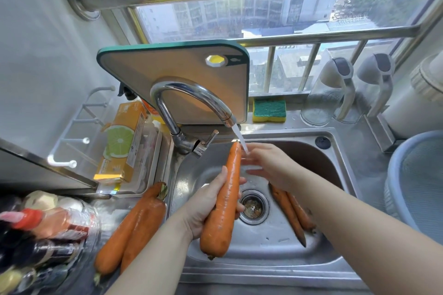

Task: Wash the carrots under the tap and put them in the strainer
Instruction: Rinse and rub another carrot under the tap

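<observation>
A: Where is the carrot that is getting washed?

B: The left hand (203,202) holds a big carrot (224,206) over the sink (263,244). The fingers curl round its thick lower half. The thin end points up, right by the mouth of the tap (191,94).

A: Is the water on?

B: Yes. A white stream of water (241,139) runs down from the tap, just to the right of the carrot's tip.

A: What about the right hand?

B: The right hand (269,166) is flat with its fingers straight, and the water lands on them. It holds nothing. The fingertips are just beside the big carrot, but they are blurry, so I cannot tell if they touch it.

A: Are there more carrots?

B: Two thin carrots (291,213) lie side by side in the bottom of the sink, to the right of the drain (254,206) and partly under the right arm. Two fat carrots (134,230) lie on the counter (111,208) to the left of the sink, touching each other.

A: And the strainer?

B: The blue strainer (393,175) sits on the right, past the sink's edge. Only part of it shows.

A: What is behind the tap?

B: A cutting board (177,67) with a green edge stands up against the window. A yellow and green sponge (269,110) lies on the ledge beside it.
</observation>
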Tool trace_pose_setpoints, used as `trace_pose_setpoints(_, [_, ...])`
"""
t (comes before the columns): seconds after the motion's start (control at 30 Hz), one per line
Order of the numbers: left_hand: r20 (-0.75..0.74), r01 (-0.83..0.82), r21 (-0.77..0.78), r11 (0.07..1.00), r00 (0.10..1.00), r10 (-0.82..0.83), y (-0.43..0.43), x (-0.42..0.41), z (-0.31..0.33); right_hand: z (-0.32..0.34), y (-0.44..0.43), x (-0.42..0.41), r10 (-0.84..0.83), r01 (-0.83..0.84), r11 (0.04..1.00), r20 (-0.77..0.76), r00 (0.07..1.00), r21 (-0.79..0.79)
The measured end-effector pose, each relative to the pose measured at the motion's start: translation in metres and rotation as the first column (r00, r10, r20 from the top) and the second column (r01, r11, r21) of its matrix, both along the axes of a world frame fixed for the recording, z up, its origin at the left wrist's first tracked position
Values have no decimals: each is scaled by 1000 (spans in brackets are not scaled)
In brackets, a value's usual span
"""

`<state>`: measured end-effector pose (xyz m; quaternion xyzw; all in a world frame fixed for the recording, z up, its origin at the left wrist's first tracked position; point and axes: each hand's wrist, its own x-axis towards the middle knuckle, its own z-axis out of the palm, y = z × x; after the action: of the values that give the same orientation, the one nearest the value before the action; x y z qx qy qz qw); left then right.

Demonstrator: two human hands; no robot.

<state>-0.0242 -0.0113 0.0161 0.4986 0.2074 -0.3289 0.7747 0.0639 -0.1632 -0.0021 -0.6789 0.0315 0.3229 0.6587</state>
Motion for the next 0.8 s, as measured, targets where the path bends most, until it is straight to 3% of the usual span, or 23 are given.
trace_pose_setpoints(0.03, [-5, -6, 4, 1000, 1000, 6, -1, 0, -1, 4, 1, -3, -29, 65, 973, -161, 987, 223])
trace_pose_setpoints(0.07, [-18, -14, -1, 1000, 1000, 14, -3, -1, -1, 5, 0, -5, -33, 116, 932, -240, 970, 343])
trace_pose_setpoints(0.13, [-59, -38, -35, 999, 998, 36, -5, -2, 1, 3, 2, -10, -53, 171, 888, -275, 960, 428])
trace_pose_setpoints(0.23, [-97, -55, -96, 994, 994, 45, -10, 0, 5, 2, 11, -12, -101, 176, 915, -217, 971, 364])
trace_pose_setpoints(0.3, [-68, -44, -4, 999, 997, 44, -15, 2, 6, 2, 19, -8, -143, 177, 954, -150, 978, 243])
trace_pose_setpoints(0.4, [91, 0, 236, 972, 996, -22, -24, 3, 7, 6, 34, -2, -256, 273, 946, -117, 960, 173])
trace_pose_setpoints(0.53, [170, -34, 256, 966, 985, -11, -28, 4, 6, 10, 42, 5, -303, 344, 921, -218, 928, 181])
trace_pose_setpoints(0.63, [102, -80, 134, 988, 993, 67, -21, 4, 5, 10, 37, 7, -257, 371, 881, -361, 896, 294])
trace_pose_setpoints(0.8, [-51, -179, -312, 933, 984, 172, -17, 3, 5, 10, 23, 2, -137, 386, 778, -466, 874, 495])
